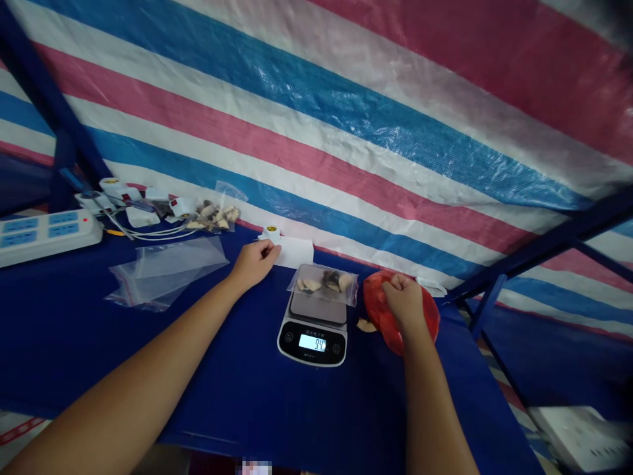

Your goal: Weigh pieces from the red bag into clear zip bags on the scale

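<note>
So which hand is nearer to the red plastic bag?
Right. The right hand is closed on the red plastic bag, right of the scale. The left hand is left of the scale, fingers on a white label sheet.

Blue table (247, 389), flat top, its far edge against a striped tarpaulin.

- Digital scale (313, 326), near the middle, display lit, a clear bag of pale and dark pieces (324, 282) on its platform.
- Red bag (401, 310), just right of the scale; one loose pale piece (366, 325) between the two.
- White paper slip (295, 252), at the far edge behind the scale, with a small white item (271, 232) at its left end.
- Empty clear bags (163, 270), left of middle (overlapping, count unclear).
- White power strip (47, 234), at the left edge.
- Cluster of white tags and cables (133, 204), far left corner.
- Second filled clear bag (215, 215), beside that cluster.
</note>
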`<state>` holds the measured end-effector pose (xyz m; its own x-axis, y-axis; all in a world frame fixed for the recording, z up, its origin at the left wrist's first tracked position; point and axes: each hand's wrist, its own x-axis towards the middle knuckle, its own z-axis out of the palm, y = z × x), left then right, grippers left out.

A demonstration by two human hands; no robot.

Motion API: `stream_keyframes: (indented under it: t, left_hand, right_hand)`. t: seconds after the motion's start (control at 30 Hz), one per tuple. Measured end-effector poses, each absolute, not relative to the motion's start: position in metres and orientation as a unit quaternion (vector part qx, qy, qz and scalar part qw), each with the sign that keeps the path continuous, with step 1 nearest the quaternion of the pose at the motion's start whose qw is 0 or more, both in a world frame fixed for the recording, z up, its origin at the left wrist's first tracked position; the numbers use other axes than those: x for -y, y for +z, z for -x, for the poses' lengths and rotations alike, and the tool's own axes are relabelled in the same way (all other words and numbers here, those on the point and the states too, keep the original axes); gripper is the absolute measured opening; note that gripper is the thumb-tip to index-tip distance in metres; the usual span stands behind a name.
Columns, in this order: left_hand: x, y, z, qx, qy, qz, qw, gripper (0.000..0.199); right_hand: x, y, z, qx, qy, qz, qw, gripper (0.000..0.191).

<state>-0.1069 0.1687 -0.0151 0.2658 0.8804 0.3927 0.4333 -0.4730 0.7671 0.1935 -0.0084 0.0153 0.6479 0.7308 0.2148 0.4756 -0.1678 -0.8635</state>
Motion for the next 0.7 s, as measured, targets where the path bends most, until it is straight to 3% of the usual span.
stream_keyframes:
  t: [0.13,0.5,0.7]
  left_hand:
    - [-0.169,-0.017,0.106,-0.438,0.414,-0.749,0.274,0.037]
    - [-0.171,-0.019,0.106,-0.434,0.411,-0.756,0.268,0.037]
    - [-0.155,-0.004,0.103,-0.378,0.42,-0.785,0.252,0.025]
  right_hand:
    - [0.009,0.018,-0.189,0.387,0.14,0.741,0.531,0.034]
    - [0.007,0.025,-0.181,0.443,0.129,0.739,0.491,0.035]
    - [0.007,0.03,-0.174,0.49,0.253,0.693,0.464,0.027]
